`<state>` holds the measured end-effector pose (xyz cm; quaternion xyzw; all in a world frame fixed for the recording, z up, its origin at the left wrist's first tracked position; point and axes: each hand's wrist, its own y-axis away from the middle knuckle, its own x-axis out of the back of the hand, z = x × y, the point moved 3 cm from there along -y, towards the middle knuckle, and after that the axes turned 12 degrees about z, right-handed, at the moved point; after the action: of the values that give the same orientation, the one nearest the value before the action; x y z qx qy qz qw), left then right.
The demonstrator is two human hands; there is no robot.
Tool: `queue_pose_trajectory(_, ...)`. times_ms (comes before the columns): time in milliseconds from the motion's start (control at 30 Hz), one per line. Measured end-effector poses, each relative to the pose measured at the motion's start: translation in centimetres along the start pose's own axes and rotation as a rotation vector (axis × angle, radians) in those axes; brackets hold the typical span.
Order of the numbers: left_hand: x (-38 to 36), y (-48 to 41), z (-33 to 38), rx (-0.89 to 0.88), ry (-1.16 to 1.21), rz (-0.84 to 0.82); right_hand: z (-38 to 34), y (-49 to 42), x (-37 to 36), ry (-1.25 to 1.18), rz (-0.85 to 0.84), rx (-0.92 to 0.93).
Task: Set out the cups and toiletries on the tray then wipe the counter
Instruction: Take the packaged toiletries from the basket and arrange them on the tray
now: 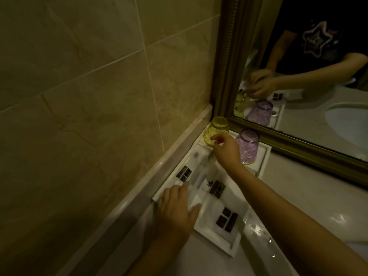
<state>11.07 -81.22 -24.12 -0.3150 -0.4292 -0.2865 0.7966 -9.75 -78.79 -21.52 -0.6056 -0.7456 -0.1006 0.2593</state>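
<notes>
This is a bathroom, probably in a hotel or guesthouse. Large beige tiles [89,80] cover the wall at nine o'clock, meeting a pale stone counter [310,198] along a raised ledge. At one o'clock hangs a mirror [310,80] in a dark gilt frame, and in it shows a white basin [346,118]. At the centre sits a white tray [235,250] with small sachets [227,219], seemingly guest toiletries, and two upturned cups [248,146] at twelve o'clock.
</notes>
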Motion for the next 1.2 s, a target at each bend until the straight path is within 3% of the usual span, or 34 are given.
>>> queue_pose_trajectory(67, -1.4, -0.4, 0.2, 0.089, 0.023, -0.078, -0.7, 0.2, 1.3, -0.118, -0.061, -0.091)
queue_pose_trajectory(200, -1.7, -0.9, 0.2, 0.156, 0.171, 0.006, -2.8, 1.4, 4.1, -0.302, -0.275, -0.21)
queue_pose_trajectory(300, -1.3, -0.8, -0.6, 0.243, 0.36, -0.029, -4.1, 1.7, 6.2, -0.377, -0.474, -0.197)
queue_pose_trajectory(400, -0.7, -0.7, -1.3, 0.31, 0.486, -0.088, -4.2, 1.5, 7.4, -0.436, -0.558, -0.181)
queue_pose_trajectory(600, -0.9, -1.0, -1.2, 0.364, 0.459, -0.141, -1.8, 0.1, 4.9, 0.062, -0.212, 0.066)
queue_pose_trajectory(733, -1.2, -1.0, -1.3, 0.307, 0.333, -0.061, 0.9, 0.0, 1.7, 0.359, -0.15, 0.109)
queue_pose_trajectory(967, -1.6, -0.6, -1.3, 0.121, -0.073, 0.01, 2.9, 1.4, -1.2, 0.477, -0.101, 0.183)
queue_pose_trajectory(1200, -1.6, -0.5, -1.6, 0.071, -0.134, -0.04, 3.2, 1.6, -1.6, 0.525, -0.094, 0.279)
